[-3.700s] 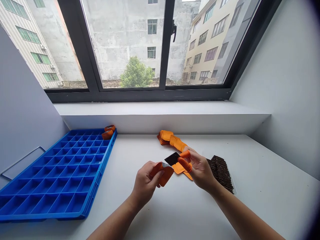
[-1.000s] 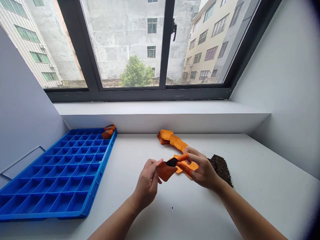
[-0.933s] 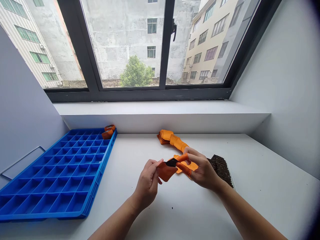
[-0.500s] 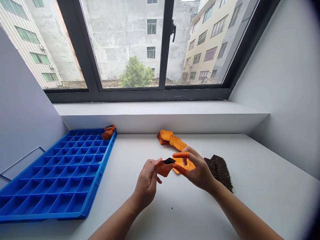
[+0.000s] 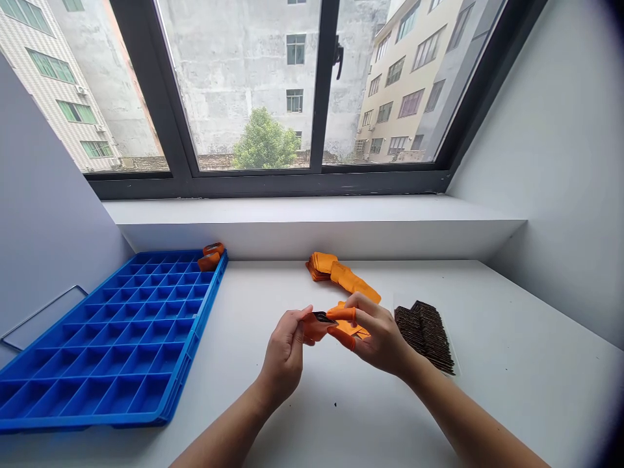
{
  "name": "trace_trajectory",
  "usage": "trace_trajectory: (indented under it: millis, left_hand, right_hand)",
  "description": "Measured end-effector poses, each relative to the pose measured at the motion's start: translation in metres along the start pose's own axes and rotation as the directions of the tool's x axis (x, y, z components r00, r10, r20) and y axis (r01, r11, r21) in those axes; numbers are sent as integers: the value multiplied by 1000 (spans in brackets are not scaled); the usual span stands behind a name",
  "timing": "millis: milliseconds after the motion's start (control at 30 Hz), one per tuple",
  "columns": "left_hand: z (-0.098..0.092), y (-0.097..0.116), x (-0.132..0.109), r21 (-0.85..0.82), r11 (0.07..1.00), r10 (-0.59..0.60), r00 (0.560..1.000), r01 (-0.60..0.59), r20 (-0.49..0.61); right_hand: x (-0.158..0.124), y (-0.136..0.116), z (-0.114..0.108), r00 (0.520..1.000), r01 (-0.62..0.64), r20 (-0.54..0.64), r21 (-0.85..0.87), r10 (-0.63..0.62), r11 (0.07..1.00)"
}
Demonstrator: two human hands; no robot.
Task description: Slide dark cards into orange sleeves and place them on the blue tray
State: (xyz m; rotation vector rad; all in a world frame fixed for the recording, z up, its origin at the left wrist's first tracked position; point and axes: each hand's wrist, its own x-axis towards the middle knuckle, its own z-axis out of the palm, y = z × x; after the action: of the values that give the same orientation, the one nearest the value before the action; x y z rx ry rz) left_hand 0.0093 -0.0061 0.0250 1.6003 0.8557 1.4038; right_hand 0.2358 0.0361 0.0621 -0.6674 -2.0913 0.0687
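Note:
Between both hands, above the white table, is a small orange pouch [image 5: 314, 330] with a thin black piece [image 5: 322, 317] showing at its open mouth. My left hand [image 5: 285, 354] pinches the pouch from the left side. On the right, my right hand [image 5: 383, 338] wears orange finger cots on its thumb and index finger. These two fingers close on the pouch's mouth, the index finger over the black piece and the thumb below. Just behind the right hand, flat orange pouches [image 5: 355, 283] lie in an overlapping row, partly hidden by the fingers.
Thin dark brown pieces [image 5: 426, 335] stand packed in rows in a clear tray, right of my right hand. At the left is a blue compartment tray [image 5: 163, 406] with two orange packets [image 5: 209, 261] at its far right corner. A window [image 5: 253, 188] rises behind the table.
My right hand has moved slightly left, its fingers closing toward the pouch. The black piece sits lower in the pouch's mouth, with less of it sticking out.

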Motion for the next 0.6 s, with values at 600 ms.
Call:
trace_trajectory:
  millis: [600]
  left_hand:
    - [2, 6, -3, 15, 1000, 17, 996, -18, 88]
  right_hand:
    - [0, -8, 9, 997, 25, 76, -54, -20, 998]
